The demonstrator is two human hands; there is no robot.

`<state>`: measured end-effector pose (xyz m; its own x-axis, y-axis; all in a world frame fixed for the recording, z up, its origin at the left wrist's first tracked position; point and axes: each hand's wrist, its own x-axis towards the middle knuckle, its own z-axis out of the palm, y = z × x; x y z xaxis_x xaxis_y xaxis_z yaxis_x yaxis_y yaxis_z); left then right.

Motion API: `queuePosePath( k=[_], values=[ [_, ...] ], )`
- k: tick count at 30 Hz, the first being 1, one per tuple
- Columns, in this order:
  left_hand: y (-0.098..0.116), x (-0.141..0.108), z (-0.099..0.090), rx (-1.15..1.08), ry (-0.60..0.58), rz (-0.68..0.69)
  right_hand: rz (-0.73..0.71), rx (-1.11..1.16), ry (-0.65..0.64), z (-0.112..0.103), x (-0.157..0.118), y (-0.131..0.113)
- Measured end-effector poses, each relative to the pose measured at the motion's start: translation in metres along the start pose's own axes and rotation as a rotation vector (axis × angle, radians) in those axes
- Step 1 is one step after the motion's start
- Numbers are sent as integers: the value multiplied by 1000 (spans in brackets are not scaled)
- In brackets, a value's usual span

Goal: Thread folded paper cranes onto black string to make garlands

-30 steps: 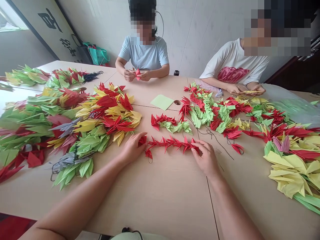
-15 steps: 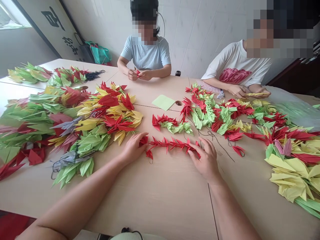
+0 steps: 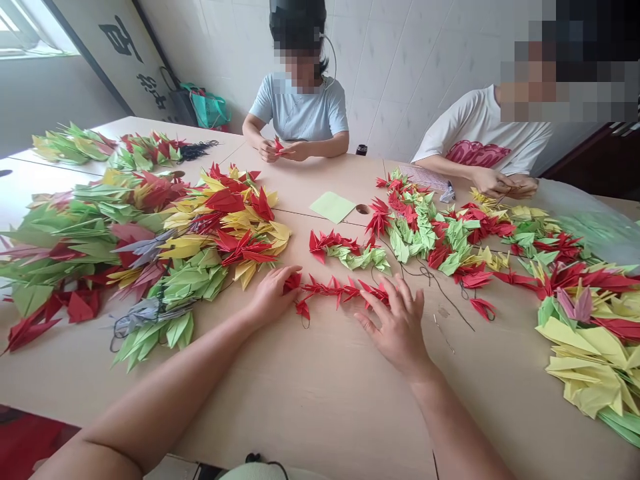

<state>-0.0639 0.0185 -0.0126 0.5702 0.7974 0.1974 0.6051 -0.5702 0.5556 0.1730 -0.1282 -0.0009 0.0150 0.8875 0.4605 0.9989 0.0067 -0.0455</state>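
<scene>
A short string of red folded-paper cranes (image 3: 340, 291) lies across the table in front of me. My left hand (image 3: 274, 295) grips its left end, fingers curled over the red paper; the thumb is mostly hidden. At the other end, my right hand (image 3: 397, 323) has its fingers spread and hovers over or lightly touches the last cranes; I cannot tell which. One small red crane (image 3: 303, 309) with a dark thread loop hangs below the left end. Just behind lies a green-and-red crane string (image 3: 350, 251).
Piled crane strings (image 3: 200, 220) cover the left side; more strings (image 3: 430, 223) and yellow cranes (image 3: 590, 363) lie right. A green paper square (image 3: 333, 207) lies near a table hole. Thin needle-like piece (image 3: 443, 333) right of my hand. Two people (image 3: 300, 113) sit opposite, handling paper.
My right hand has loosened from the right end of the red crane string and slid left, fingers spreading. The thin needle-like piece now shows. My left hand stays at its end.
</scene>
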Motion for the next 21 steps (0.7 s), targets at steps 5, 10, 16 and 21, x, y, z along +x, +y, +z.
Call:
queuePosePath(
  k=[5, 10, 16, 21],
  values=[
    [0, -1, 0, -10, -1, -10, -66, -21, -93, 2, 3, -9],
    [2, 0, -1, -13, 1, -7, -92, 0, -92, -2, 11, -17],
    [6, -1, -3, -24, 3, -5, -109, 32, -172, -1, 24, -32],
    [5, -1, -2, -37, 12, -1, -141, 73, -140, 2, 31, -42]
  ],
)
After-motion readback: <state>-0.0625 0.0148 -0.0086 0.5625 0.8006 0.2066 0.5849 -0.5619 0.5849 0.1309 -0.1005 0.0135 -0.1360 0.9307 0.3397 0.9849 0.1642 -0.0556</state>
